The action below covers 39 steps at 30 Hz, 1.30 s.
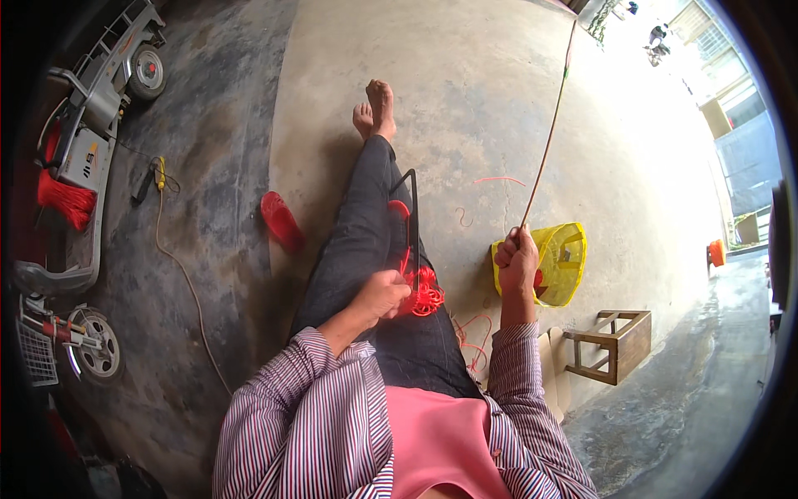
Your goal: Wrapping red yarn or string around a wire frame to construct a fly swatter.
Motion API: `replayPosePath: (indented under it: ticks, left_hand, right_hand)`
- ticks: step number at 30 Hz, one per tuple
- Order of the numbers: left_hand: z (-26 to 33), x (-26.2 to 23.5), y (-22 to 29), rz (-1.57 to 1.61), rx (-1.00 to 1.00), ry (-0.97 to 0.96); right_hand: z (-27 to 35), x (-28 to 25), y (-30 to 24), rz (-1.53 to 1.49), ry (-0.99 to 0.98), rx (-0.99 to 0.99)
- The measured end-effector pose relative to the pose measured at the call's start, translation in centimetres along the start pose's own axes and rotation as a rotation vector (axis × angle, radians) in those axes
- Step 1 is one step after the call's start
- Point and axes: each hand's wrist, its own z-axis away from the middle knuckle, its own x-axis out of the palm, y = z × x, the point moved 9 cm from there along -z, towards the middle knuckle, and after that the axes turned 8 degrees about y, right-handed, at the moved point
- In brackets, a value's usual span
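I sit on a concrete floor with my legs in dark trousers stretched out ahead. My left hand [382, 293] rests on my thigh, closed around a tangle of red cord [426, 293] beside a thin black bent rod [413, 218] standing on my lap. My right hand [517, 259] is raised to the right, gripping a long thin stick [549, 133] that runs up and away toward the far right. A strand of red cord leads from the bundle along the rod.
A yellow mesh bag [564, 262] lies just right of my right hand. A small wooden stool [613, 343] lies tipped near it. A red sandal [281, 220] sits left of my legs. A scooter [83, 150] and an orange cable [179, 266] are at the left.
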Motion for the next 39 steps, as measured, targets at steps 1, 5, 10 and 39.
replayPosePath:
  ticks: [1, 5, 10, 39]
  left_hand:
    - [-0.1, 0.0, -0.2, -0.003, 0.0, 0.0]
    - [-0.2, -0.2, -0.3, -0.001, -0.005, 0.013]
    - [-0.2, -0.1, -0.4, -0.003, -0.007, 0.034]
    - [0.4, 0.0, 0.4, -0.078, -0.029, 0.067]
  right_hand:
    - [-0.1, -0.5, 0.3, -0.004, 0.017, 0.013]
    - [0.3, -0.7, 1.2, -0.007, 0.064, 0.035]
    - [1.0, -0.6, 0.5, 0.002, 0.072, -0.001]
    - [3.8, -1.7, -2.0, 0.011, 0.057, -0.161]
